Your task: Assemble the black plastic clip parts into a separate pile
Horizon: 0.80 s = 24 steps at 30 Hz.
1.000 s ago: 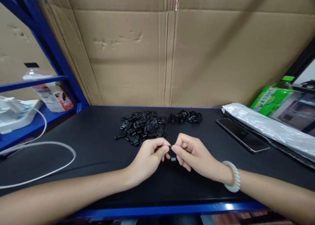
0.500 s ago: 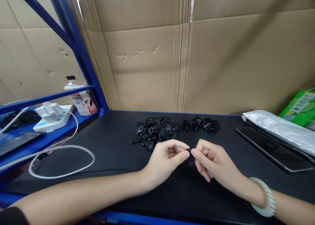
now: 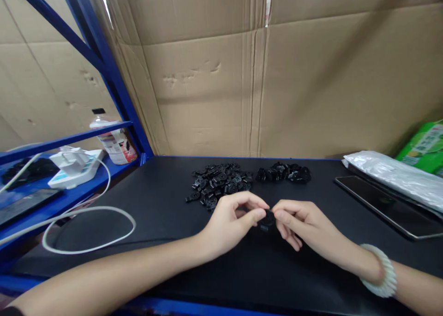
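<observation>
Grip nearly closed, left hand (image 3: 224, 223) and right hand (image 3: 313, 224) pinched one round black plastic part (image 3: 267, 221), seemingly unfinished; the jumbled black plastic pile (image 3: 218, 181) at ten o'clock likely awaited work.

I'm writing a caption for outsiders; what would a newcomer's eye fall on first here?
Probably the bare left hand, pinching a small round black part at lower centre, with the right hand at its edge. Then the heap of small black plastic-looking pieces beyond the left hand, on the matte black tabletop. The bright green printed package at the far right edge also stands out.
</observation>
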Each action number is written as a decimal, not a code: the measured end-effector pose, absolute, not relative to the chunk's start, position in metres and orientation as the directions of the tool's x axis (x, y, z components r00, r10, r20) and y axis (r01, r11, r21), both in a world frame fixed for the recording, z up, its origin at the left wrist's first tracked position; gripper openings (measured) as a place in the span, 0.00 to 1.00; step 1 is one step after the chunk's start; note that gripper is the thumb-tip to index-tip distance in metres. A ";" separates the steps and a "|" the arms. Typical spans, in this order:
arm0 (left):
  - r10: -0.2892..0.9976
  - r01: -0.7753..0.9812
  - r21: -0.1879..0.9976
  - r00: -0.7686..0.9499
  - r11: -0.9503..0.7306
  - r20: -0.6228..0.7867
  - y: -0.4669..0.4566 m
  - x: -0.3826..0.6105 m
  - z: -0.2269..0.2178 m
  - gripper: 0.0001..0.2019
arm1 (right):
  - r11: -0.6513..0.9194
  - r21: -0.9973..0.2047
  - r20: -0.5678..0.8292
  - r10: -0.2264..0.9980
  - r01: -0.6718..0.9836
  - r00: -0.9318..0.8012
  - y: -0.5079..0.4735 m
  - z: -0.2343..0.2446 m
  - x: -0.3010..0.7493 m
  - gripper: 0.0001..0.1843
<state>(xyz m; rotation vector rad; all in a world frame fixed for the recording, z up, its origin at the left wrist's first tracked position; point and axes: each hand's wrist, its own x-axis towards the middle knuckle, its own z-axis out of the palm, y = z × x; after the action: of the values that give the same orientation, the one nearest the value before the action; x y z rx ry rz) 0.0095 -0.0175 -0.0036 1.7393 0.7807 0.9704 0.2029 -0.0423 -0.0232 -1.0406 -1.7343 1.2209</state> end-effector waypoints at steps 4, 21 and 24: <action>0.809 0.438 0.681 0.315 -0.588 0.496 0.020 -0.014 0.020 0.08 | 0.191 -0.961 0.115 0.933 0.198 -0.342 -0.038 -0.019 0.208 0.20; 0.660 0.614 0.298 0.527 -0.731 0.535 0.029 -0.016 0.014 0.12 | 0.362 -0.821 0.442 0.893 0.442 0.090 0.013 0.003 0.277 0.12; 0.444 0.327 0.314 0.772 -0.891 0.455 -0.009 0.005 -0.001 0.14 | 0.342 -0.738 0.469 0.880 0.582 0.078 0.028 0.001 0.301 0.05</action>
<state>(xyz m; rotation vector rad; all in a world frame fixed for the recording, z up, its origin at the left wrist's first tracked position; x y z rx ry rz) 0.0051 -0.0093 -0.0005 2.7489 0.6059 0.7866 0.3011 0.0280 0.0015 -1.3459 -1.6113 0.3756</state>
